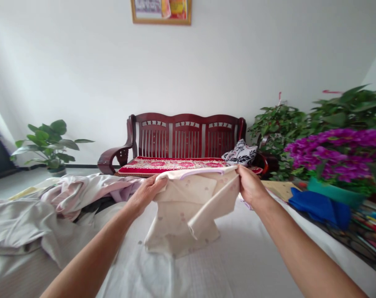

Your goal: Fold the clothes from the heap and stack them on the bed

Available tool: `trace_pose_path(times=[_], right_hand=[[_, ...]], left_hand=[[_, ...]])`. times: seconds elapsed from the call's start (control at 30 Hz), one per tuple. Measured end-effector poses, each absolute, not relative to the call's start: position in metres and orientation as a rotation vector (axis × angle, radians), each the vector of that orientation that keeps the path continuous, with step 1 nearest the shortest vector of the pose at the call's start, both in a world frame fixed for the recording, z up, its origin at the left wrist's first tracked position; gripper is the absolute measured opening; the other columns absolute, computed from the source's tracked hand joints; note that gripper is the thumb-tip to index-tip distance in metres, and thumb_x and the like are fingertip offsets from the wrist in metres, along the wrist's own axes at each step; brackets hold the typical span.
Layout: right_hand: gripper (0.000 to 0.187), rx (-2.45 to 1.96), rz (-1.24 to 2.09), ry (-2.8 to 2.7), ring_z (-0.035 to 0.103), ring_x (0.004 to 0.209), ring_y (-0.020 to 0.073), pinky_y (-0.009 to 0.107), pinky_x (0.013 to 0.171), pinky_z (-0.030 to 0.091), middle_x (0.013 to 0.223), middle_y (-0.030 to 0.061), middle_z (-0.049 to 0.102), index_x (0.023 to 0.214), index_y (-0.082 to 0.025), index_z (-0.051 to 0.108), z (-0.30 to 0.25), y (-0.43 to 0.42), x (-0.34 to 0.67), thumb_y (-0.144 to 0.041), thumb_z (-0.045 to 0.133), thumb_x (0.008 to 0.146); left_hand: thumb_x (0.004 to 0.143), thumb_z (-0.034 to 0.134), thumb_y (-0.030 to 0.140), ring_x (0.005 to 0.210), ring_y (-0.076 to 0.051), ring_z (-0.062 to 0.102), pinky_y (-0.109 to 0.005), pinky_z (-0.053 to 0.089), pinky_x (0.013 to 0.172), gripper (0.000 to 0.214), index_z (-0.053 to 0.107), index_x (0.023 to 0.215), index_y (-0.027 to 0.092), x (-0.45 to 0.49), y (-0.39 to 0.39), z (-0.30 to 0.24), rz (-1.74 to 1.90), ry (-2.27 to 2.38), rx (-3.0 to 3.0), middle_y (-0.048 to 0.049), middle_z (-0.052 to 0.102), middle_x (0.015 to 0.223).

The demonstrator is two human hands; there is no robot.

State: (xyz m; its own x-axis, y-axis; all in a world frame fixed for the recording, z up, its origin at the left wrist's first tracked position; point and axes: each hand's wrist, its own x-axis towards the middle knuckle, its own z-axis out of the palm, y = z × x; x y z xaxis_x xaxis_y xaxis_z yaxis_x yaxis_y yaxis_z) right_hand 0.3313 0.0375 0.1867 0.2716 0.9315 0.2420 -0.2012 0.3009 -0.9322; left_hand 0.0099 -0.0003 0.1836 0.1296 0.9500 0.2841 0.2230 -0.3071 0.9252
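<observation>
A small cream shirt point(181, 215) with faint printed spots and lilac edging hangs between my two hands, above a white cloth point(200, 277). My left hand point(149, 192) is closed on its upper left edge. At the upper right edge, my right hand point(250, 186) pinches the fabric. One sleeve folds down across the front of the shirt, and its lower hem hangs at or just over the cloth; I cannot tell whether they touch.
Rumpled clothes point(85, 192) lie heaped on the left. To the right are a blue cloth point(321, 207) and purple flowers point(336, 153) in a green pot point(333, 192). Behind stands a wooden bench point(188, 136) with a patterned cushion point(240, 153). A leafy plant point(53, 145) stands far left.
</observation>
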Motion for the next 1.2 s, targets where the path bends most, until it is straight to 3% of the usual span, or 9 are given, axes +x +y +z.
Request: trace_pose_path(times=[0.13, 0.33, 0.43, 0.53, 0.6, 0.7, 0.97, 1.07, 1.2], right_hand=[[0.018, -0.954, 1.189, -1.077, 0.056, 0.061, 0.0146, 0.026, 0.058, 0.043, 0.065, -0.0051, 0.060, 0.078, -0.024, 0.060, 0.185, 0.017, 0.313, -0.021, 0.065, 0.062], [0.036, -0.963, 1.339, -1.070, 0.055, 0.060, 0.0153, 0.028, 0.059, 0.043, 0.066, -0.0056, 0.057, 0.088, -0.025, 0.057, 0.185, -0.008, 0.293, -0.014, 0.065, 0.055], [0.041, -0.957, 1.311, -1.025, 0.055, 0.064, 0.0152, 0.027, 0.061, 0.043, 0.069, -0.0056, 0.058, 0.092, -0.025, 0.057, 0.184, -0.008, 0.291, -0.013, 0.064, 0.053], [0.043, -0.919, 1.337, -1.031, 0.057, 0.069, 0.0158, 0.027, 0.064, 0.045, 0.073, -0.0050, 0.060, 0.094, -0.025, 0.058, 0.185, -0.013, 0.287, -0.012, 0.062, 0.053], [0.047, -0.875, 1.369, -1.083, 0.057, 0.070, 0.0156, 0.026, 0.064, 0.045, 0.075, -0.0046, 0.061, 0.097, -0.025, 0.060, 0.188, -0.022, 0.281, -0.010, 0.060, 0.052], [0.050, -0.808, 1.409, -1.143, 0.055, 0.067, 0.0133, 0.024, 0.061, 0.044, 0.076, -0.0051, 0.059, 0.098, -0.024, 0.061, 0.195, -0.037, 0.276, -0.007, 0.059, 0.051], [0.046, -0.827, 1.407, -1.190, 0.049, 0.059, 0.0108, 0.021, 0.052, 0.035, 0.071, -0.0064, 0.054, 0.093, -0.025, 0.057, 0.202, -0.051, 0.289, -0.010, 0.057, 0.050], [0.040, -0.922, 1.238, -1.320, 0.048, 0.059, 0.0116, 0.022, 0.054, 0.035, 0.072, -0.0064, 0.055, 0.095, -0.026, 0.056, 0.192, -0.045, 0.293, -0.015, 0.059, 0.057], [0.022, -1.261, 0.509, -1.705, 0.045, 0.057, 0.0130, 0.026, 0.057, 0.033, 0.061, -0.0064, 0.050, 0.085, -0.024, 0.062, 0.173, -0.032, 0.298, -0.016, 0.059, 0.065]], left_hand=[[0.075, 0.059, 0.032, 0.072, -0.020, 0.060, -0.026, 0.042, 0.063, 0.019, 0.071, 0.083, 0.019, 0.008, 0.017, 0.147, 1.123, 1.409, 1.822, -0.0022, 0.068, 0.075], [0.079, 0.041, 0.022, 0.068, -0.018, 0.058, -0.029, 0.045, 0.069, 0.031, 0.070, 0.090, 0.019, 0.024, 0.026, 0.097, 1.152, 1.390, 1.865, 0.0005, 0.059, 0.066], [0.090, 0.041, 0.035, 0.089, -0.022, 0.064, -0.034, 0.049, 0.084, 0.038, 0.068, 0.110, 0.019, 0.039, 0.012, 0.095, 1.134, 1.287, 1.898, -0.0051, 0.068, 0.094], [0.089, 0.055, 0.045, 0.114, -0.025, 0.059, -0.037, 0.046, 0.097, 0.050, 0.057, 0.134, 0.025, 0.058, -0.003, 0.098, 1.116, 1.258, 2.069, -0.0090, 0.064, 0.125], [0.085, 0.063, 0.040, 0.110, -0.026, 0.061, -0.037, 0.045, 0.096, 0.045, 0.062, 0.128, 0.025, 0.070, -0.007, 0.099, 1.103, 1.336, 2.203, -0.0083, 0.066, 0.121], [0.088, 0.053, 0.024, 0.090, -0.022, 0.065, -0.034, 0.044, 0.087, 0.021, 0.071, 0.098, 0.023, 0.079, -0.001, 0.101, 1.082, 1.516, 2.258, -0.0042, 0.072, 0.094], [0.085, 0.040, 0.020, 0.069, -0.018, 0.061, -0.025, 0.035, 0.061, 0.030, 0.070, 0.081, 0.020, 0.050, 0.029, 0.101, 0.985, 1.649, 1.938, -0.0003, 0.067, 0.070], [0.084, 0.041, 0.021, 0.069, -0.019, 0.061, -0.026, 0.037, 0.062, 0.029, 0.071, 0.083, 0.021, 0.035, 0.033, 0.111, 1.039, 1.721, 1.938, -0.0004, 0.068, 0.070], [0.085, 0.040, 0.022, 0.082, -0.019, 0.065, -0.027, 0.047, 0.074, 0.034, 0.071, 0.098, 0.021, 0.017, 0.028, 0.146, 1.581, 1.599, 1.930, -0.0014, 0.073, 0.088]])
